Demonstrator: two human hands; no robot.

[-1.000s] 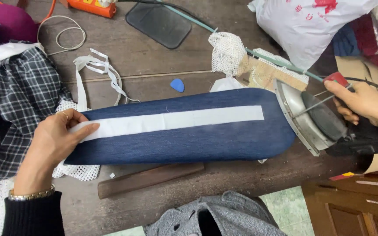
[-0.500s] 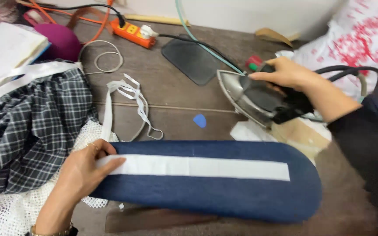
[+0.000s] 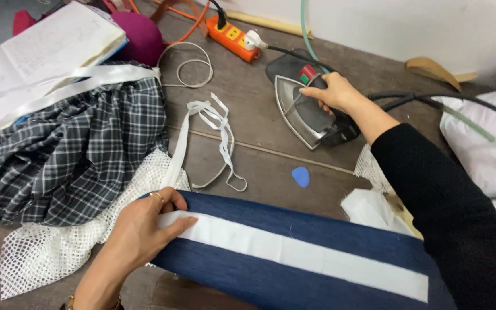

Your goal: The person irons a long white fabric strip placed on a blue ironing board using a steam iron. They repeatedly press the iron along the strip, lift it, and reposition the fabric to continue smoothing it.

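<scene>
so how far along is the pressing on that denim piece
Done: the white strip lies flat along the denim. In hand: the left hand pins the strip's end; the right hand grips the iron, tilted on its side on the table, off the fabric. Left, probably: pressing, if any.

No packages, labels, signs, screens — none visible

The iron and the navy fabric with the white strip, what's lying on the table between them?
In the head view, a small blue chalk piece lies on the bare wooden table between the iron and the navy fabric.
</scene>
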